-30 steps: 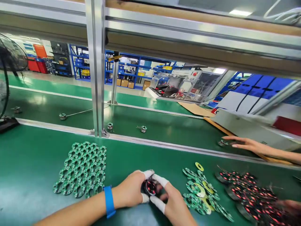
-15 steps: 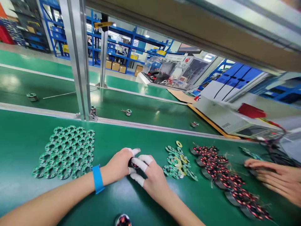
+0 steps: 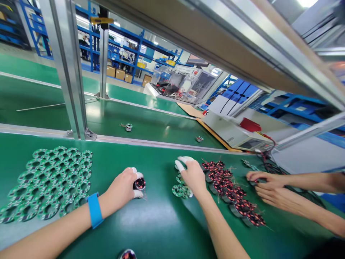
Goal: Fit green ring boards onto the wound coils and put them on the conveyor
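Surface: green mat (image 3: 156, 230), with flat green ring-shaped boards (image 3: 48, 180) spread at left.
Left hand (image 3: 121, 189): grip clamped on small round red-wound coil (image 3: 139, 183), face turned upward, axis upright.
Right hand (image 3: 192, 174): fingers apart, on small green ring pile (image 3: 180, 190).
Right: co-worker's hands (image 3: 265, 187) beside row of red-wound coils (image 3: 231, 194).

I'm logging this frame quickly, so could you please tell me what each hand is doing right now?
Left hand: closed on the wound coil.
Right hand: resting on the small green discs; grip cannot be told.
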A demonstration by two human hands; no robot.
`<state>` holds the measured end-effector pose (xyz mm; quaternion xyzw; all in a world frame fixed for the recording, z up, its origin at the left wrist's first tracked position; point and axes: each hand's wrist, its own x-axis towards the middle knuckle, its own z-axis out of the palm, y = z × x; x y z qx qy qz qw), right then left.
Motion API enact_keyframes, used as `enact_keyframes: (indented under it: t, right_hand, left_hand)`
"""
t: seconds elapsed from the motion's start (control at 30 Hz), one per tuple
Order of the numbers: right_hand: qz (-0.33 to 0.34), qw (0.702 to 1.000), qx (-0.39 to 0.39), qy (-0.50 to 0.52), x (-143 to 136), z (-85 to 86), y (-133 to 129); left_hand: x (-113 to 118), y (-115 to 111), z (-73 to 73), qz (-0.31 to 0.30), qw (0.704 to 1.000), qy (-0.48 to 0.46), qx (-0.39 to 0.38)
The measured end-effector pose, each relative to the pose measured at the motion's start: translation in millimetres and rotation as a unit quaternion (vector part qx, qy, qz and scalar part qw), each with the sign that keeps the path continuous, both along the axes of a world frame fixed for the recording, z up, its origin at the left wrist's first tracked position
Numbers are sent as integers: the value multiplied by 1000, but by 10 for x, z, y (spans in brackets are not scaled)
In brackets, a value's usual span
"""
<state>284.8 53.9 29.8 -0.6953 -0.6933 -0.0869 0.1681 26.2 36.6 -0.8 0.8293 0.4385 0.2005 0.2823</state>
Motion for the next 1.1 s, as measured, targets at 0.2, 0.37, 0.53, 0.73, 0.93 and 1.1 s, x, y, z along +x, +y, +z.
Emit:
enact_keyframes:
  t: [0.2, 0.37, 0.53, 0.73, 0.93, 1.1]
  right_hand:
    - [14, 999, -42, -16, 178, -85, 137]
    - [139, 986, -26, 90, -241, -36, -88]
    - [141, 841, -110, 511, -703, 53, -373]
    - [145, 616, -226, 740, -941, 85, -555]
    - [163, 829, -95, 527, -775, 58, -488]
    - [286, 920, 29, 267, -715, 90, -502]
  left_hand:
    - [-30, -8, 19, -5, 1000, 14, -12]
    - [-117, 6, 233, -29, 999, -17, -4]
    - [-29, -40, 349, 23, 985, -76, 152]
    - [27, -117, 240, -68, 944, 1, 322]
    - [24, -96, 434, 42, 989, -128, 58]
    - [40, -53, 449, 5, 971, -199, -130]
